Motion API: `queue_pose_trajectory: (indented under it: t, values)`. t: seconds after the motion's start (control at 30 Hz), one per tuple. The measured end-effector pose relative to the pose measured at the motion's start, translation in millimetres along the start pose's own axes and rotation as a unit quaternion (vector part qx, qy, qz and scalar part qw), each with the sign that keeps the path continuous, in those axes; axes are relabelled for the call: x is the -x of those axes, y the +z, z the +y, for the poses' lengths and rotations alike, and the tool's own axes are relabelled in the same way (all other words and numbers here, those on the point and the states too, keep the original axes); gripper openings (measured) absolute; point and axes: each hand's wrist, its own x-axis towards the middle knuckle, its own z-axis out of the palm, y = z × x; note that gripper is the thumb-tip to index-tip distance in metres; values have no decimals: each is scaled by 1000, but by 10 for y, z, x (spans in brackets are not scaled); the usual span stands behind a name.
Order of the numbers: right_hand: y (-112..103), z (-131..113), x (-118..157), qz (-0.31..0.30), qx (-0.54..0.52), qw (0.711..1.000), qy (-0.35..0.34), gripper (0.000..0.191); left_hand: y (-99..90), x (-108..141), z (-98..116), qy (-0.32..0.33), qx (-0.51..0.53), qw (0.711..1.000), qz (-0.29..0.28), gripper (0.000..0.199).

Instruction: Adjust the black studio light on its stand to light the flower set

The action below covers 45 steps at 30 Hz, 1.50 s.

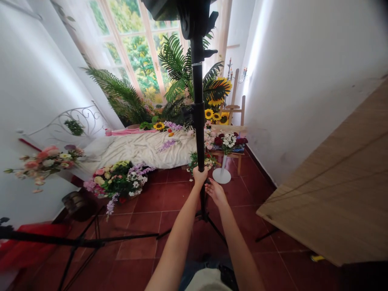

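Note:
A black light stand (pixel 198 133) rises upright in front of me, its tripod legs spread on the red tiles and a dark lamp head (pixel 165 9) at its top. My left hand (pixel 200 175) is wrapped round the pole in its lower part. Just below and to the right, my right hand (pixel 216 191) has its fingertips at a small black knob (pixel 207 182) on the pole, the fingers curled together. How firmly the right fingers grip the knob is hard to make out.
A bed with a cream cover (pixel 139 149), flower bunches (pixel 118 180) and palms stand ahead. A white round-based stand (pixel 222 176) is right of the pole. A second black tripod (pixel 80 241) lies left, a wooden panel (pixel 327 182) right.

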Motion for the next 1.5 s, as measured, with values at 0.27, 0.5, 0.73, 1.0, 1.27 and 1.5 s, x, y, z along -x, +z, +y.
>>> queue_pose_trajectory:
  t: [0.27,0.5,0.73,1.0,1.27,1.5]
  values:
    - [16,52,-23,48,98,993,-36,34,2,17,12,19,-13,1000,7,25]
    - [-163,4,9,-31,212,966,-142,43,15,17,0,-1,-6,1000,8,24]
    - [-107,122,-44,-29,269,959,-82,49,-1,19,-23,6,-9,1000,8,24]
    - [-100,187,-56,-82,40,995,33,35,16,1,-74,11,-15,1000,9,23]
    - [-200,116,-86,19,196,970,-144,35,22,-15,-115,12,-15,1000,-3,24]
    - [-150,-22,105,25,393,885,-249,45,18,-20,-143,10,-7,1000,-5,23]
